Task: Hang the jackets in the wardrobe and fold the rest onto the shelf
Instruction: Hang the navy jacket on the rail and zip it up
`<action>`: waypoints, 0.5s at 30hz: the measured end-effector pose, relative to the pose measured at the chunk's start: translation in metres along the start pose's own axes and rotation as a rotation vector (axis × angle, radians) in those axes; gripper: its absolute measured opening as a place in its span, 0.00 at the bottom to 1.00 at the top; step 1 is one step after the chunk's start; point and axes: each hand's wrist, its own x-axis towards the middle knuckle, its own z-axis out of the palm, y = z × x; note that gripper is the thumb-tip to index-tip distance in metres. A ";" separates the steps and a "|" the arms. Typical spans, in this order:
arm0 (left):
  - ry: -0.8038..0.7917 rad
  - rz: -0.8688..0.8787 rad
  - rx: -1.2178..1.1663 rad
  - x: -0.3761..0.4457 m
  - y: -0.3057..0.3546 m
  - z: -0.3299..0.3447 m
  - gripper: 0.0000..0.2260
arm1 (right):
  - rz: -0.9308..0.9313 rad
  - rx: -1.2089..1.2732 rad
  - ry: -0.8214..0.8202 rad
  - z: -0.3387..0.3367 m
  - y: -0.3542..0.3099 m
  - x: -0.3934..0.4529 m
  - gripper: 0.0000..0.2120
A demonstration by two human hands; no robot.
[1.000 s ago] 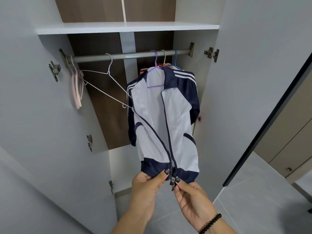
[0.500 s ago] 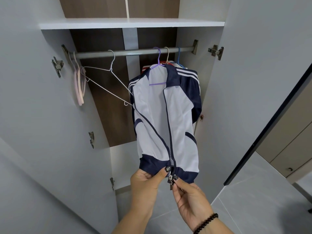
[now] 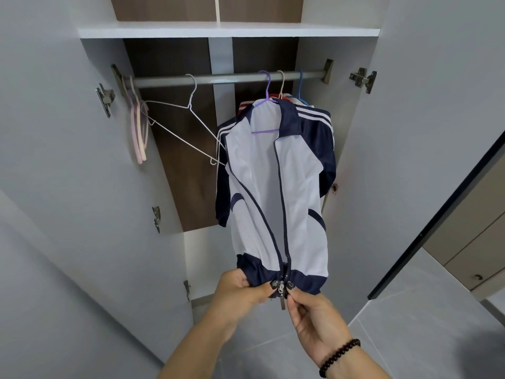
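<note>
A white and navy jacket (image 3: 295,187) hangs on a purple hanger (image 3: 266,91) from the wardrobe rail (image 3: 218,79). Its front is unzipped almost to the hem. My left hand (image 3: 240,289) grips the navy hem to the left of the zip. My right hand (image 3: 314,315) pinches the zipper slider and its metal pull (image 3: 282,295) at the bottom of the zip. Behind the jacket hang other garments on a beige hanger (image 3: 281,83) and a blue hanger (image 3: 300,86), mostly hidden.
An empty white wire hanger (image 3: 188,110) hangs tilted on the rail, and pink hangers (image 3: 138,132) hang at its left end. A white shelf (image 3: 226,31) runs above the rail. Both wardrobe doors (image 3: 68,187) stand open. Grey floor tiles (image 3: 410,310) lie on the right.
The view has shifted slightly closer and upward. Both hands stay at the jacket's hem on the zip; the bottom teeth now look joined just above the slider.
</note>
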 end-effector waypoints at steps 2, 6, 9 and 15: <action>-0.005 0.006 0.030 0.000 0.001 -0.003 0.07 | 0.022 -0.068 -0.024 0.000 0.002 0.004 0.07; 0.023 0.079 0.045 0.001 0.002 -0.003 0.06 | 0.204 -0.284 -0.082 0.003 0.004 0.009 0.05; 0.050 0.110 0.087 0.006 0.002 -0.008 0.06 | 0.356 -0.393 -0.175 0.003 0.005 0.009 0.12; 0.068 0.092 0.123 0.016 -0.010 -0.020 0.04 | 0.371 -0.427 -0.197 0.011 -0.006 0.017 0.19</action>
